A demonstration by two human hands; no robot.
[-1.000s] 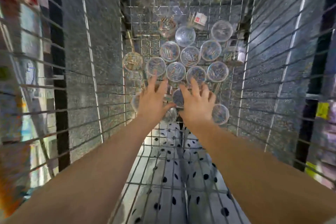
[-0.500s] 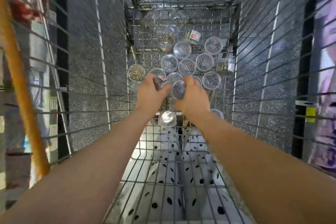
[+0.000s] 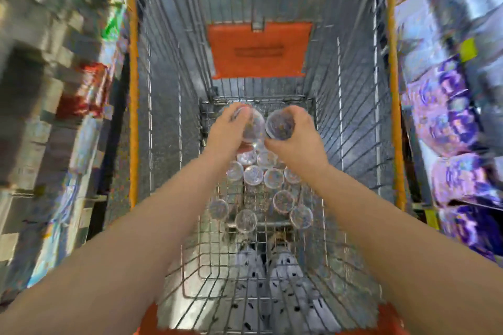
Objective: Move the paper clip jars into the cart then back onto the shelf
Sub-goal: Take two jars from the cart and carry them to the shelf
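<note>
One clear paper clip jar (image 3: pixel 254 128) sits in the curled fingers of the left hand (image 3: pixel 228 133) and a second jar (image 3: pixel 280 125) in the grip of the right hand (image 3: pixel 299 136), the two held side by side, almost touching, over the far end of the cart (image 3: pixel 174 106). Below them several more jars (image 3: pixel 253 174) stand clustered on the cart's wire floor, lids up. Beyond rises an orange flap (image 3: pixel 258 49) on the cart's end wall, with blurred shelves (image 3: pixel 449 122) of goods on either side.
</note>
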